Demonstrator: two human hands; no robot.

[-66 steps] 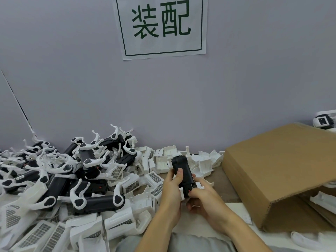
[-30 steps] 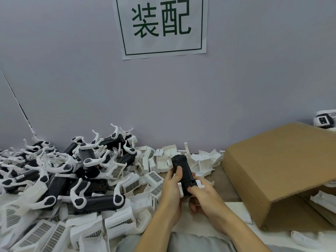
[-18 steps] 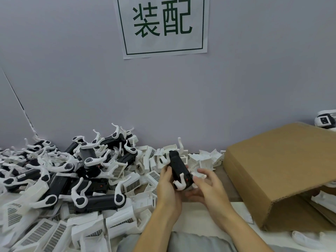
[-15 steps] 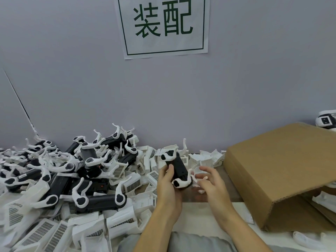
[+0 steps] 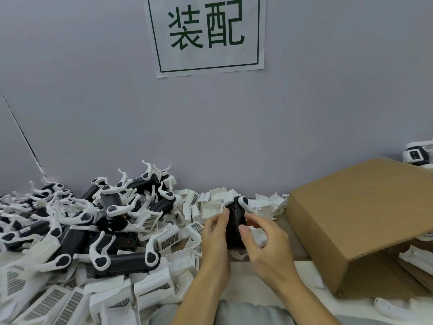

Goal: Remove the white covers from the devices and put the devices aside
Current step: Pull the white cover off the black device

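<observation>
Left fingers (image 5: pixel 222 215) curled round device (image 5: pixel 235 227), held upright above bench (image 5: pixel 284 233) at center. Right hand (image 5: pixel 264 242) loosely curled at device's 3 o'clock, thumb touching its side, white piece (image 5: pixel 257 235) under the fingers; grip unclear. Likely mid-removal: next, work cover free, then set device on heap (image 5: pixel 93 228) at 9 o'clock. Versus half a second ago: device turned upright, right hand closed in.

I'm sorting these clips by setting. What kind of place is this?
Probably a factory assembly bench: a wall sign reading 装配 (assembly), a heap of black devices, loose white covers and a cardboard box.
</observation>
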